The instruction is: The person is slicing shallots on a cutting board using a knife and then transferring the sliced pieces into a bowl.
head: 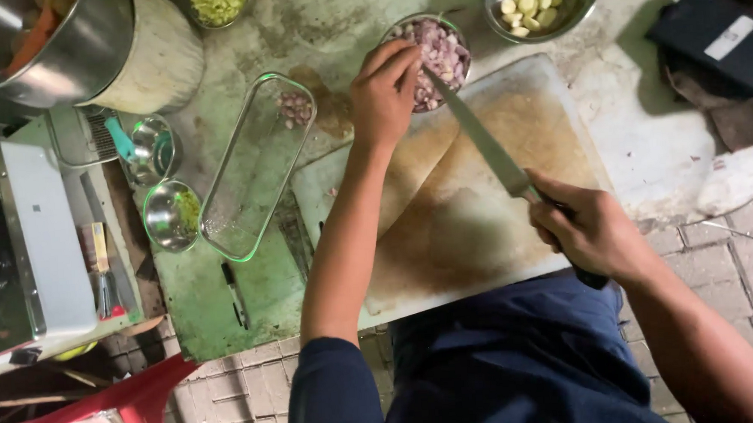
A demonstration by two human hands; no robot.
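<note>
My right hand (585, 231) is wrapped tight around the handle of a long knife (485, 146). The blade points up and away from me, and its tip rests at the rim of a small bowl (457, 37) full of chopped purple onion (439, 54). My left hand (385, 91) is at the same bowl, fingers bunched together and touching the blade near its tip. I think it is best to wipe along the flat side and keep my fingers off the sharp edge.

The bowl sits just past the far edge of the cutting board (481, 232). The board is mostly bare, so I have room there. A clear dish (254, 171) lies just left of the board, and a bowl of garlic (537, 1) sits near the onion bowl on the right, so the surface is crowded up there.
</note>
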